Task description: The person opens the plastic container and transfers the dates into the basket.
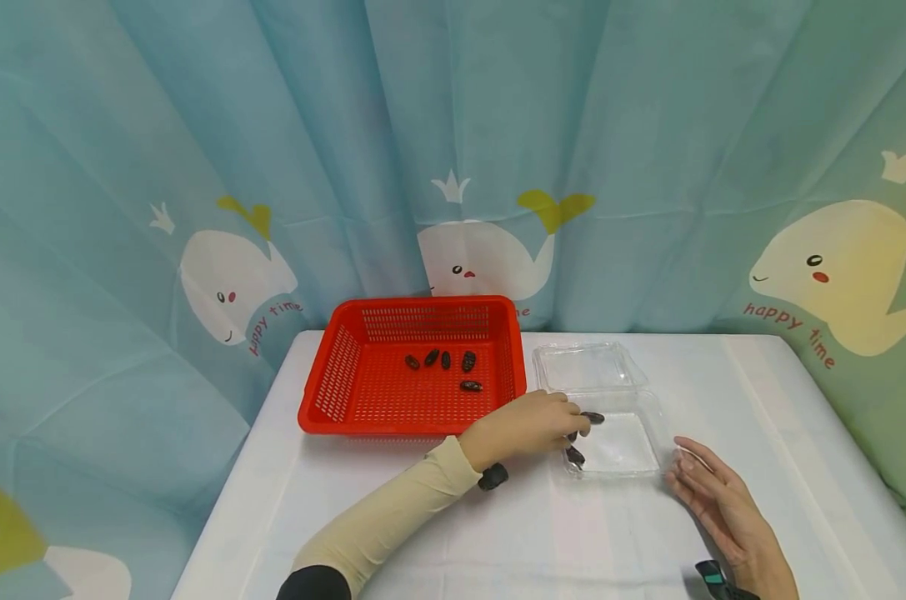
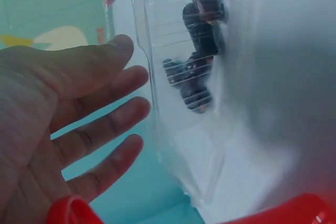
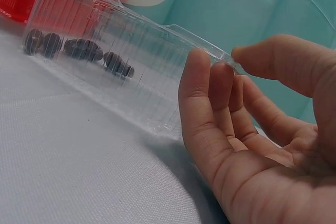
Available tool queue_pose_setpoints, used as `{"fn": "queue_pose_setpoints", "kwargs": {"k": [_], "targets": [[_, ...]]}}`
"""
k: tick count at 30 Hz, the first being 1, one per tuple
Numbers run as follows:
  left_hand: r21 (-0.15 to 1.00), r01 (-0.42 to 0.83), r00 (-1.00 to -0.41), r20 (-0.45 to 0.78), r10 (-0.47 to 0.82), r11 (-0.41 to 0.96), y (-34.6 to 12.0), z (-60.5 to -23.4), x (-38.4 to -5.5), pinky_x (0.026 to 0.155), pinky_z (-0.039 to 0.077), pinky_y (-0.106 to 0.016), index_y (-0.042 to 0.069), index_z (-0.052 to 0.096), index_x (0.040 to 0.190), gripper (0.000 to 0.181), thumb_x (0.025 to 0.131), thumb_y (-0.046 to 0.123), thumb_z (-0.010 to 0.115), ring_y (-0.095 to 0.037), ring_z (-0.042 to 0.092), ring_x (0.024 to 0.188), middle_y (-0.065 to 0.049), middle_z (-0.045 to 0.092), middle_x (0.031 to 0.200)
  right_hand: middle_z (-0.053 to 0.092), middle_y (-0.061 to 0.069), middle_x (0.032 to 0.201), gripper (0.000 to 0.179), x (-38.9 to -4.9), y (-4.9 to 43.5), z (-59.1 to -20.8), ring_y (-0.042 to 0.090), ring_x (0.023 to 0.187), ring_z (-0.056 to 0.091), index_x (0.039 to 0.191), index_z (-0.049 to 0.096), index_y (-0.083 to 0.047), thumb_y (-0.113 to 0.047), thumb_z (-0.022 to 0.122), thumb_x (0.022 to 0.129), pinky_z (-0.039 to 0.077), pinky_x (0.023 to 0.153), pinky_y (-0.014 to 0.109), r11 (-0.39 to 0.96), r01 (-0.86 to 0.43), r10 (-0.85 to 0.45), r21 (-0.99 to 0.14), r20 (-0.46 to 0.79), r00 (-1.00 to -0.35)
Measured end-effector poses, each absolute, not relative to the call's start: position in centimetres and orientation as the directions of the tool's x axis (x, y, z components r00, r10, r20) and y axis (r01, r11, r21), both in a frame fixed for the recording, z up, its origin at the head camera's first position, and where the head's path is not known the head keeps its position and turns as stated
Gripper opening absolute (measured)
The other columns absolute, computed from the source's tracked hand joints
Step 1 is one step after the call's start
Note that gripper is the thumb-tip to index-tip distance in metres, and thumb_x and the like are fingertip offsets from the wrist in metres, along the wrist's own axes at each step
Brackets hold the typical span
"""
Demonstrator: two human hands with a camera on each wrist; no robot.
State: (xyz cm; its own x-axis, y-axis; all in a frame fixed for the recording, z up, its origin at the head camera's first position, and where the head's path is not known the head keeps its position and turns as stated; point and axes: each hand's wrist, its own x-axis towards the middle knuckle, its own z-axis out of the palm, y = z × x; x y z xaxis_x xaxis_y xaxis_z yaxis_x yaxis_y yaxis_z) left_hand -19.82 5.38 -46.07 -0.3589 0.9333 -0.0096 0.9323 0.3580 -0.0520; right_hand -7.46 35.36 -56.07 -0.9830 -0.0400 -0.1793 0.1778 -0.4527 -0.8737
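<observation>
A clear plastic clamshell box [image 1: 623, 446] stands on the table with its lid [image 1: 583, 367] folded back. Several dark, wrinkled oval pieces that look like dates [image 3: 84, 50] lie inside, toward its left end. Over that end reaches my left hand [image 1: 538, 425]; in the left wrist view its fingers [image 2: 118, 116] are spread, with nothing held, beside the box wall. At the box's right side, my right hand [image 1: 723, 504] pinches the rim between thumb and fingers [image 3: 197, 95]. More dates [image 1: 469, 361] lie in the red basket [image 1: 321, 392] left of the box.
The white-covered table [image 1: 730, 375] extends right of the box and toward the front. Behind it hangs a blue-green curtain [image 1: 648, 150] with whale prints, close to the back edge. The red basket stands next to the box's left side, near my left forearm.
</observation>
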Motion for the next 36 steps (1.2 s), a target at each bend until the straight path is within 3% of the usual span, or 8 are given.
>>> {"fn": "queue_pose_setpoints", "kwargs": {"k": [10,17,24,32,36], "targets": [[-0.086,0.932,-0.359,-0.113,0.926,0.351,7.5,-46.9,-20.7,0.080,0.054,-0.021,0.029,0.074,0.114,0.020,0.095,0.028,0.078,-0.007,0.068,0.095,0.015,0.076,0.108,0.068,-0.008,0.109,0.038,-7.7,35.6,-55.9,0.005,0.096,0.069,0.122,0.071,-0.031,-0.003,0.049,0.108,0.060,0.091,0.024,-0.424,0.216,-0.023,-0.879,-0.228,-0.973],[-0.106,0.934,-0.353,-0.143,0.925,0.340,8.7,-47.0,-20.7,0.067,0.044,-0.018,0.027,0.072,0.100,0.012,0.093,0.021,0.079,-0.003,0.052,0.073,0.015,0.069,0.086,0.068,-0.007,0.110,0.041,-7.4,35.8,-56.0,0.007,0.097,0.070,0.124,0.071,-0.028,0.001,0.047,0.108,0.060,0.091,0.024,-0.463,0.202,-0.063,-0.863,-0.195,-0.979],[-0.113,0.928,-0.372,-0.229,0.900,0.355,9.8,-46.8,-20.4,0.067,0.045,-0.018,0.029,0.074,0.096,0.018,0.089,0.013,0.079,-0.004,0.056,0.077,0.016,0.071,0.092,0.068,-0.008,0.109,0.039,-7.6,35.4,-56.1,0.006,0.098,0.068,0.124,0.070,-0.031,-0.003,0.049,0.108,0.060,0.092,0.023,-0.449,0.225,-0.039,-0.865,-0.232,-0.972],[-0.102,0.919,-0.394,-0.261,0.882,0.380,10.6,-47.9,-20.5,0.061,0.038,-0.019,0.028,0.071,0.081,0.019,0.086,0.012,0.079,-0.005,0.047,0.069,0.014,0.060,0.076,0.067,-0.009,0.110,0.038,-7.6,35.2,-56.0,0.005,0.100,0.067,0.124,0.069,-0.033,-0.003,0.050,0.108,0.059,0.094,0.022,-0.439,0.233,-0.027,-0.868,-0.246,-0.969],[-0.098,0.917,-0.398,-0.274,0.876,0.386,10.9,-48.1,-20.6,0.062,0.042,-0.018,0.029,0.074,0.081,0.017,0.087,0.014,0.081,-0.004,0.049,0.069,0.016,0.065,0.076,0.068,-0.009,0.110,0.038,-7.7,35.3,-55.9,0.005,0.099,0.068,0.124,0.069,-0.034,-0.004,0.051,0.108,0.059,0.093,0.022,-0.431,0.240,-0.021,-0.870,-0.256,-0.966]]}}
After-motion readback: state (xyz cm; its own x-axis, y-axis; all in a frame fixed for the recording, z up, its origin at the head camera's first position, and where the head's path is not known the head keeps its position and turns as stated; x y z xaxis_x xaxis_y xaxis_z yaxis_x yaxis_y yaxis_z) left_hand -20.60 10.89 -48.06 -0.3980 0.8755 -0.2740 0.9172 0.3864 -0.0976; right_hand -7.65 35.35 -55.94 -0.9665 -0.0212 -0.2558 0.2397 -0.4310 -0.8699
